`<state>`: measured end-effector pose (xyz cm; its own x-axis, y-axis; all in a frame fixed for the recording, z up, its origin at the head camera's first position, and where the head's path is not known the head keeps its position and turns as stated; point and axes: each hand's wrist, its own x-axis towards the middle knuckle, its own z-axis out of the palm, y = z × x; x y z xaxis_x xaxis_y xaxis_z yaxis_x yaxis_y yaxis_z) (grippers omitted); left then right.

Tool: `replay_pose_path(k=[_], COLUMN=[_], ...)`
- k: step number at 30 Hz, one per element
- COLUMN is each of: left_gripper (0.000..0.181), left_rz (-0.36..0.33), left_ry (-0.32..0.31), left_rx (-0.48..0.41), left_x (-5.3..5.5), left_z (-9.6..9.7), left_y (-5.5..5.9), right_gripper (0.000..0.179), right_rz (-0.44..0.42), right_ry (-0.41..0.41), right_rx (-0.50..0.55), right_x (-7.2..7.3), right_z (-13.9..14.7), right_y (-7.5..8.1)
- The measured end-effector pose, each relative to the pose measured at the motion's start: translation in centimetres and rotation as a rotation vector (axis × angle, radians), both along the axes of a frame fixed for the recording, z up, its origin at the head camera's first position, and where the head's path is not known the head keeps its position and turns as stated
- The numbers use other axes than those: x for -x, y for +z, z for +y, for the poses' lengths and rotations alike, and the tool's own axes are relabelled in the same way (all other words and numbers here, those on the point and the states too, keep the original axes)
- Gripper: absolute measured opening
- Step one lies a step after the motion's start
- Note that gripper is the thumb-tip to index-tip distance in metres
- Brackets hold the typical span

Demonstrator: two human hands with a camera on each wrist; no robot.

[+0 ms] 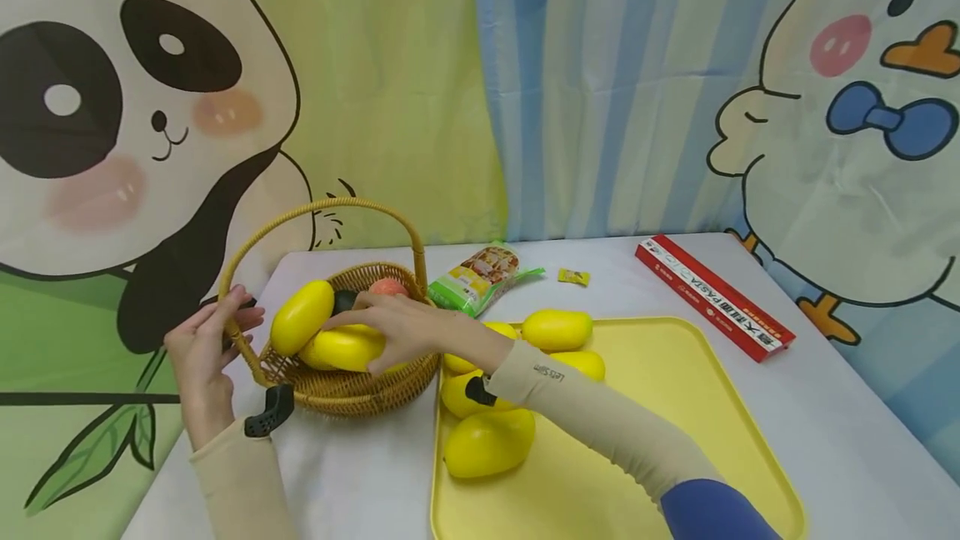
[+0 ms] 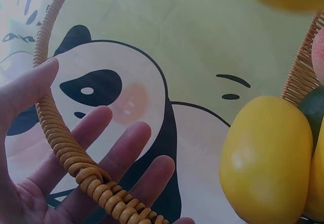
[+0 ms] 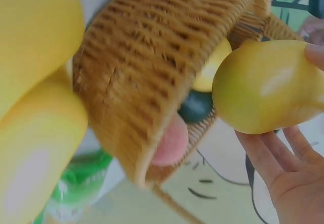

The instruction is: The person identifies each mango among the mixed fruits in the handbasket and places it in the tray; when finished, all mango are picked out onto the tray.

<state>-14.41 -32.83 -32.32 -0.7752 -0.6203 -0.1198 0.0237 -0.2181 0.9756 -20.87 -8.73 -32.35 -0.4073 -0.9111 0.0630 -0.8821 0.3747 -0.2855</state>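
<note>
My right hand (image 1: 405, 327) is over the wicker basket (image 1: 352, 402), holding a yellow mango (image 3: 268, 87) between the thumb and the fingers. Another yellow mango (image 1: 303, 319) leans high against the basket's left side. Beside it are a dark green rounded fruit (image 3: 196, 106) and a pink peach (image 1: 387, 287). At the left, my left hand (image 1: 206, 352) holds the basket handle (image 2: 58, 133) loosely: the thumb crosses it in front and the fingers spread behind it.
Several more mangoes (image 1: 491, 444) lie along the left part of a yellow tray (image 1: 675, 407). Behind are a green food packet (image 1: 480, 277) and a small yellow sachet (image 1: 573, 277). A red pasta box (image 1: 712, 297) lies at the back right. A printed curtain (image 1: 375, 107) hangs behind the table.
</note>
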Motion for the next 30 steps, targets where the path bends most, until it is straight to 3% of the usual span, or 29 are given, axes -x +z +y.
replay_pose_path(k=[5, 11, 22, 30], left_gripper=[0.026, 0.028, 0.027, 0.03], left_rz=[-0.005, 0.012, -0.008, -0.002], left_ry=[0.001, 0.014, 0.011, -0.001], left_rx=[-0.004, 0.014, 0.017, 0.062], left_x=[0.0, -0.1, -0.2, -0.3], left_z=[0.0, -0.1, -0.2, 0.1], left_y=[0.1, 0.2, -0.1, -0.1], right_gripper=[0.068, 0.071, 0.069, 0.073], right_rz=[0.019, 0.05, 0.084, 0.088], right_ry=[0.019, -0.06, -0.16, -0.299], right_rx=[0.063, 0.057, 0.05, -0.019], right_x=[-0.2, -0.3, 0.0, 0.2], right_z=[3.2, 7.5, 15.2, 21.2], right_y=[1.5, 2.6, 2.4, 1.7])
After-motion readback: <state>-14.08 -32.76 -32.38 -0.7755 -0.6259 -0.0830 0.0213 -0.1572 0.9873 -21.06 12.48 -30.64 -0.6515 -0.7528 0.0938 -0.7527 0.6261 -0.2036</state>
